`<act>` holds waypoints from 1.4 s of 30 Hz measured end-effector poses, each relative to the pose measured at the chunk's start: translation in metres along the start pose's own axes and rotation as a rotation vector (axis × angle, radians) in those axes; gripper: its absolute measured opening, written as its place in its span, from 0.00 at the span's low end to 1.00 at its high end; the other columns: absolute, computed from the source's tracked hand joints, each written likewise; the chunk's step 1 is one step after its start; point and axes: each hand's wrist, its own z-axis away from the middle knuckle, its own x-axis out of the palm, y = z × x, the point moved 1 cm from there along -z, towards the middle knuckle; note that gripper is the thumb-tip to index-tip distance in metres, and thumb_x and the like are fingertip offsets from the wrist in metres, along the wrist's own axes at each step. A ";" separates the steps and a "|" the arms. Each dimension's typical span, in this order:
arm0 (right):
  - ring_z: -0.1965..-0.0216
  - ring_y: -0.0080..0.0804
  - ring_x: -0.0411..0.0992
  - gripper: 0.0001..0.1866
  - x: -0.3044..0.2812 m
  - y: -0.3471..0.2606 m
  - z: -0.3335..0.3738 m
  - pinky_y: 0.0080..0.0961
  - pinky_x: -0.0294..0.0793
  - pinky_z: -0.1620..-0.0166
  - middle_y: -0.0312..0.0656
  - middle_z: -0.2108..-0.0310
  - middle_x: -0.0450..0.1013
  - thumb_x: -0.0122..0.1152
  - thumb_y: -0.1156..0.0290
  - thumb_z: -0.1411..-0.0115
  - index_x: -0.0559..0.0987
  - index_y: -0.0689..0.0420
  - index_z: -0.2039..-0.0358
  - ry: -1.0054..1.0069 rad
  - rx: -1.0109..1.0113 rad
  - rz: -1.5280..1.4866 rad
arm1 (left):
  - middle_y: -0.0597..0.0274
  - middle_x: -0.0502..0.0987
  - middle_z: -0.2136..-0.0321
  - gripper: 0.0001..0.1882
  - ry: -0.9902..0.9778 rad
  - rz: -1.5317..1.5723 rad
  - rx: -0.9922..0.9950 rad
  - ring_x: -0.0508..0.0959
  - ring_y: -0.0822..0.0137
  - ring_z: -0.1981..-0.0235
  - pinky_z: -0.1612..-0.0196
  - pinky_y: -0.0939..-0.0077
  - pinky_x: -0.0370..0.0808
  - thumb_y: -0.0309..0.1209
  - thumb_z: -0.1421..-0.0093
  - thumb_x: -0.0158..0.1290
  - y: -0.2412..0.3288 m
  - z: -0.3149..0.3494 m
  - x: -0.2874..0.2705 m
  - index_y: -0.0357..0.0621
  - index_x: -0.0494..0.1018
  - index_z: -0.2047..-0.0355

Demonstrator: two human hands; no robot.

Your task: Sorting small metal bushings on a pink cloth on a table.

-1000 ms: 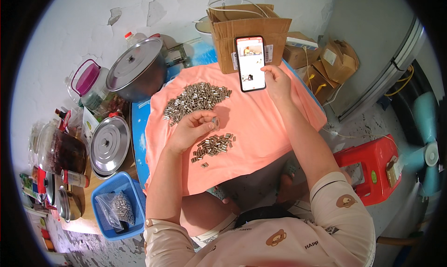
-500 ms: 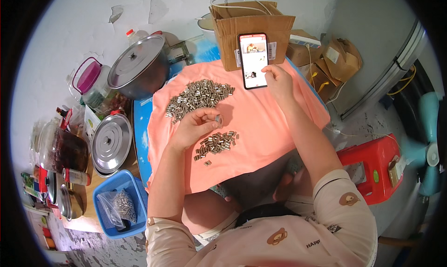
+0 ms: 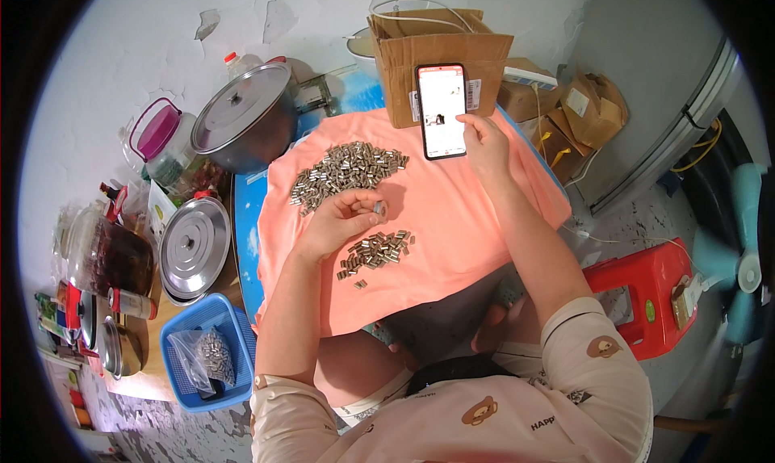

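My left hand is closed, with thumb and fingertips pinching a small grey piece whose exact kind is too small to make out. Behind that hand, a large heap of short metal cylinders lies on the salmon-pink cloth. A smaller heap of the same cylinders lies nearer to me, a few strays beside it. My right hand holds nothing; one finger reaches out to the lit screen of a phone. The phone stands propped against a cardboard box.
On the left are a lidded pot, a metal lid, jars, and a blue basket holding a plastic bag of cylinders. To the right stand a red stool and a turquoise fan. More cardboard boxes sit behind.
The phone's screen content has scrolled upward, and my right finger has stayed by the screen. My left hand keeps its pinch in the same place. The whole view has shifted slightly.
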 end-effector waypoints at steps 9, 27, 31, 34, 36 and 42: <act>0.70 0.35 0.69 0.09 0.025 -0.046 0.036 0.27 0.68 0.67 0.40 0.73 0.70 0.54 0.73 0.52 0.76 0.54 0.67 -0.491 -0.482 0.015 | 0.65 0.73 0.67 0.14 0.114 -0.063 0.105 0.72 0.76 0.65 0.59 0.83 0.70 0.19 0.48 0.51 0.000 -0.005 -0.006 0.37 0.69 0.60; 0.70 0.37 0.71 0.07 0.062 -0.075 0.042 0.30 0.71 0.67 0.41 0.73 0.72 0.54 0.74 0.53 0.76 0.57 0.71 -0.585 -0.449 0.299 | 0.63 0.73 0.67 0.13 0.242 -0.028 0.169 0.73 0.73 0.66 0.60 0.79 0.72 0.19 0.46 0.49 -0.002 -0.009 -0.021 0.36 0.67 0.59; 0.73 0.25 0.73 0.07 0.070 -0.065 0.039 0.19 0.72 0.73 0.40 0.74 0.72 0.55 0.77 0.50 0.76 0.60 0.68 -0.464 -0.116 -0.182 | 0.62 0.73 0.66 0.13 0.247 -0.046 0.179 0.73 0.73 0.66 0.60 0.77 0.72 0.20 0.46 0.49 0.001 -0.008 -0.018 0.36 0.67 0.58; 0.73 0.21 0.71 0.05 0.074 -0.068 0.042 0.17 0.73 0.71 0.37 0.75 0.72 0.54 0.79 0.49 0.75 0.62 0.70 -0.472 -0.010 -0.505 | 0.59 0.73 0.65 0.14 0.232 0.036 0.145 0.74 0.71 0.65 0.59 0.76 0.72 0.21 0.45 0.48 0.002 -0.008 -0.016 0.36 0.67 0.58; 0.74 0.21 0.71 0.03 0.070 -0.076 0.049 0.18 0.73 0.72 0.38 0.75 0.72 0.54 0.79 0.49 0.75 0.63 0.72 -0.554 0.139 -0.671 | 0.59 0.73 0.64 0.14 0.205 0.096 0.108 0.74 0.69 0.64 0.58 0.75 0.72 0.22 0.45 0.48 0.005 -0.004 -0.013 0.37 0.67 0.57; 0.74 0.19 0.70 0.02 0.062 -0.079 0.054 0.16 0.73 0.73 0.36 0.75 0.71 0.54 0.80 0.49 0.74 0.65 0.74 -0.637 0.149 -0.696 | 0.58 0.73 0.63 0.15 0.149 0.220 0.070 0.75 0.65 0.63 0.55 0.69 0.73 0.23 0.44 0.48 0.004 -0.003 -0.011 0.37 0.66 0.55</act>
